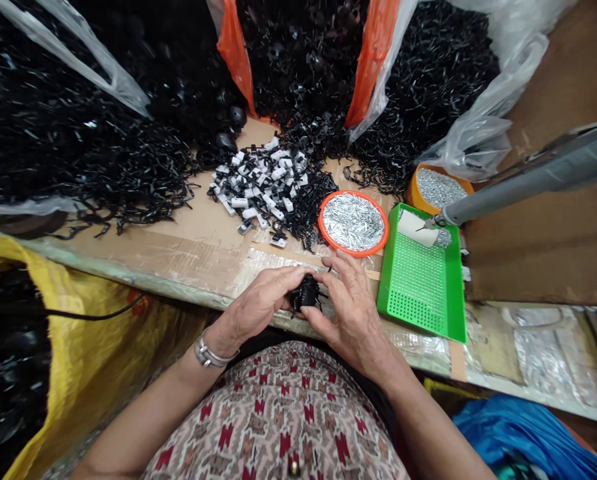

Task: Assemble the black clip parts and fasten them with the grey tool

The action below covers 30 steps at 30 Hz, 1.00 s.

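At the table's front edge, my left hand (264,299) and my right hand (347,308) are closed on a small black plastic part (305,293) with thin legs sticking out. It looks dark and ridged, and fingers cover some of its sides. Just beyond my hands lies a pile of black-and-white small parts (265,183) mixed with loose black pieces. An orange-rimmed dish (322,235) full of short silver pins (354,221) stands close past my right fingertips.
To the right sits a green perforated tray (418,287), with an electric-screwdriver-like grey tool (518,180) slanting over it. Behind it is a yellow-orange bowl (415,193) of small metal pieces. Heaps of black parts (78,120) line the back; a yellow sack (93,360) hangs at left.
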Each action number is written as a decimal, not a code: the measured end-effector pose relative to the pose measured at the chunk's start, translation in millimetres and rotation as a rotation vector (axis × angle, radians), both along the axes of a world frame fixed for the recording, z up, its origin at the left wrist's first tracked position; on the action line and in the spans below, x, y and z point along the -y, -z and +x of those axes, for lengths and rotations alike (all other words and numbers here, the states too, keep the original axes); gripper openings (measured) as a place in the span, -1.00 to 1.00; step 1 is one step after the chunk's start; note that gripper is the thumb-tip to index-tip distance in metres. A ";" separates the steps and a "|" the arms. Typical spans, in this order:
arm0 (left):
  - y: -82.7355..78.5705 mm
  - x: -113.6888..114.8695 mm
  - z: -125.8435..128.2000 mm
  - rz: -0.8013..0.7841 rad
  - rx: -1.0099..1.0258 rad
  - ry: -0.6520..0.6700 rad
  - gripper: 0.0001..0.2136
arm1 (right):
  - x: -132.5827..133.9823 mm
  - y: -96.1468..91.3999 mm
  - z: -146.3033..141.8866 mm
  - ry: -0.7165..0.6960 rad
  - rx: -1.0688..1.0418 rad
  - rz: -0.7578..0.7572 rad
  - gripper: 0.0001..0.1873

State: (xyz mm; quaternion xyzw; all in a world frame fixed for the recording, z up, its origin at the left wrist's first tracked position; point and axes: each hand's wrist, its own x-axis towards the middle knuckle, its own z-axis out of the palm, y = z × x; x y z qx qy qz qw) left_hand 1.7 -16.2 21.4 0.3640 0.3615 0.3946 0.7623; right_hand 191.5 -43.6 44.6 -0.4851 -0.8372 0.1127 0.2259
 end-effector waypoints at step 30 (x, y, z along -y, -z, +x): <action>-8.5 9.8 31.0 -0.527 0.282 -0.399 -0.91 | 13.7 34.1 -33.7 0.222 -0.339 0.241 -0.68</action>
